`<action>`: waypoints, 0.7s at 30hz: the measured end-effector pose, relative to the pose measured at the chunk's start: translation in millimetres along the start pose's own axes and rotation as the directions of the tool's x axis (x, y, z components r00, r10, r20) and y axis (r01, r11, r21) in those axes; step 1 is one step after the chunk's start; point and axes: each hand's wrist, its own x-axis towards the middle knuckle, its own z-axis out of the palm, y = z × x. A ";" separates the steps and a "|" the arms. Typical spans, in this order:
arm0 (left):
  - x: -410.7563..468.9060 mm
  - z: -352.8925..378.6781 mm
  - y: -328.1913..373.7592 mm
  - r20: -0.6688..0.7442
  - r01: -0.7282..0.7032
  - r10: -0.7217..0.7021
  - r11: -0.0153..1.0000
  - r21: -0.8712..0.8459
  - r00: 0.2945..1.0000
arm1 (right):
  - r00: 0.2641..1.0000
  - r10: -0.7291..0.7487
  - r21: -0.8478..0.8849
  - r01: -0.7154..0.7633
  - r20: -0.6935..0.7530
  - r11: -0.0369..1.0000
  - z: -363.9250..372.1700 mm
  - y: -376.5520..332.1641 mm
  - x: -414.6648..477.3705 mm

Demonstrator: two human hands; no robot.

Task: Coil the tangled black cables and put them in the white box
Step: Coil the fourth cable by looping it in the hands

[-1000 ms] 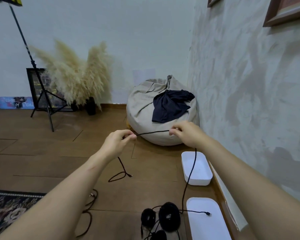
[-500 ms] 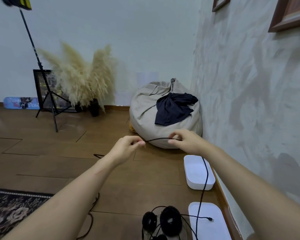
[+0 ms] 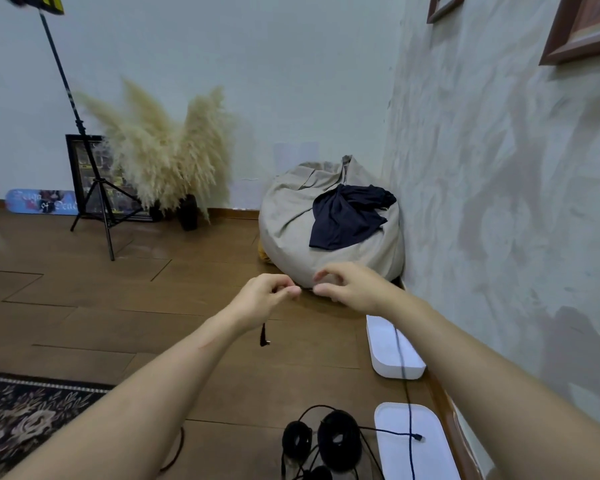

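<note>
Both hands met at frame centre. The left hand [image 3: 267,296] pinched the black cable [image 3: 263,336], whose plug end dangled beneath it, and the right hand [image 3: 352,289] curled round it. Below the right wrist, the cable ran down across the white box [image 3: 381,344] at right. Coiled cables [image 3: 338,441] lay at bottom centre. A beanbag [image 3: 291,230] sat behind the hands.

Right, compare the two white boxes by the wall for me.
The far box shows a deep side wall; the near box looks flat, like a lid. A plug lies on the near box, none on the far box. Both are white, round-cornered, and crossed by the cable.
</note>
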 end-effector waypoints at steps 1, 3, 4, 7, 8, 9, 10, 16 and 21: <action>0.6 2.7 2.9 0.007 -0.015 0.015 1.000 -0.009 1.000 | 0.999 -0.031 -0.008 0.031 -0.013 0.999 3.1 -5.9 1.8; 1.3 1.3 2.3 0.002 -0.008 0.009 1.000 -0.005 1.000 | 0.996 -0.039 -0.066 0.034 -0.078 0.997 1.1 -6.2 5.0; 0.8 -1.4 0.3 -0.002 0.004 -0.004 1.000 -0.001 1.000 | 0.995 -0.026 -0.090 0.017 -0.099 0.996 -1.8 -1.9 5.0; -0.4 -6.1 -7.9 0.020 0.024 -0.025 1.000 0.015 0.999 | 0.992 0.027 -0.122 -0.042 -0.124 0.992 -7.8 15.0 3.5; -0.5 -6.4 -10.4 0.033 0.027 -0.029 0.999 0.046 0.999 | 0.988 0.055 -0.128 -0.074 -0.146 0.989 -9.9 20.4 3.0; -0.7 -7.0 -12.7 0.038 0.032 -0.035 0.996 0.086 0.999 | 0.981 0.086 -0.139 -0.111 -0.175 0.984 -12.4 25.3 2.1; -1.1 -8.4 -14.7 0.034 0.039 -0.043 0.993 0.115 0.998 | 0.974 0.113 -0.147 -0.143 -0.196 0.979 -15.1 29.4 0.7; 1.5 1.0 -4.5 0.028 -0.028 0.026 0.999 0.044 0.999 | 0.999 0.050 -0.034 -0.049 0.015 0.998 -1.0 8.8 -1.1; 0.7 1.6 5.8 -0.001 -0.012 0.012 1.000 -0.009 1.000 | 0.995 -0.014 -0.074 0.007 -0.098 0.997 -2.8 1.7 2.5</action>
